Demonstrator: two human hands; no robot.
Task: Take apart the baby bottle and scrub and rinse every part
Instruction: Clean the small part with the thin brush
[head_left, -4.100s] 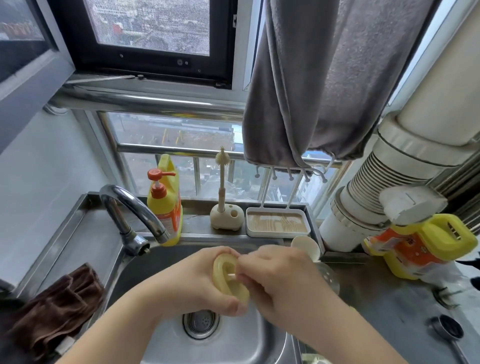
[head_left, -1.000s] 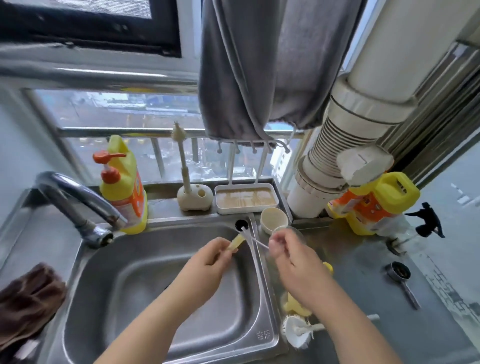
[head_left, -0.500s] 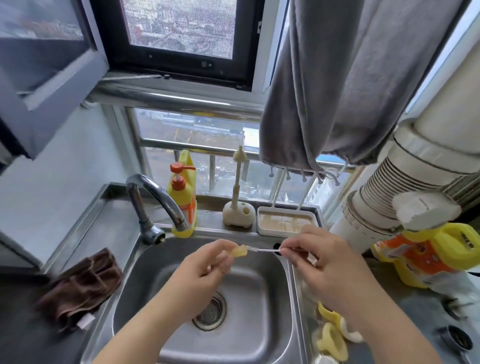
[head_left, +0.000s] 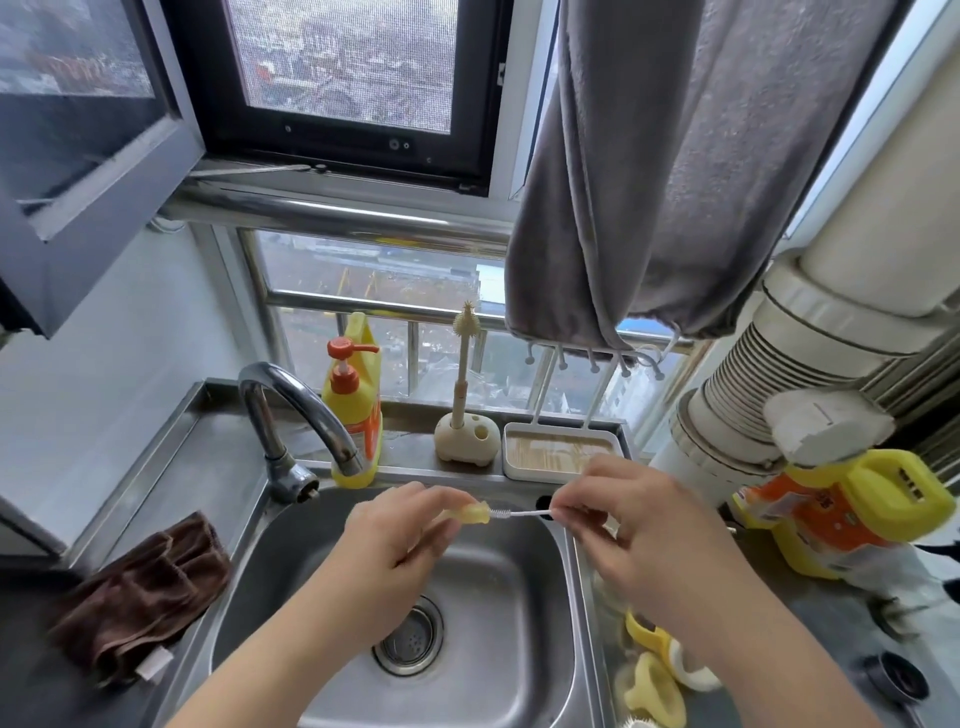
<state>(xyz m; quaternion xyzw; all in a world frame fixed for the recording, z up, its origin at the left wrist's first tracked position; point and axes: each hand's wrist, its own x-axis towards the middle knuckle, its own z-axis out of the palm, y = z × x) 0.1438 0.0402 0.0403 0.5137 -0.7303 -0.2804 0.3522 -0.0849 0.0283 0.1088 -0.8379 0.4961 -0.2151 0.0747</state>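
Observation:
Over the steel sink (head_left: 509, 566), my left hand (head_left: 395, 540) pinches a small yellowish bottle part (head_left: 470, 514) between its fingertips. My right hand (head_left: 628, 525) pinches the white stem of a thin straw brush (head_left: 519, 514), whose bristled tip sits at the opening of that part. Other yellow bottle parts (head_left: 654, 691) lie on the counter right of the sink, partly hidden by my right forearm.
The tap (head_left: 301, 410) curves over the sink's left rear. Behind it stand a yellow soap bottle (head_left: 356, 410), a brush in a holder (head_left: 462, 415) and a white tray (head_left: 561, 457). A brown cloth (head_left: 140, 592) lies left; a yellow jug (head_left: 841, 504) right.
Four seconds ago my hands held a yellow ring; now they hold a small part and the thin brush. Over the last second the view rose and the brush tip stays at the part.

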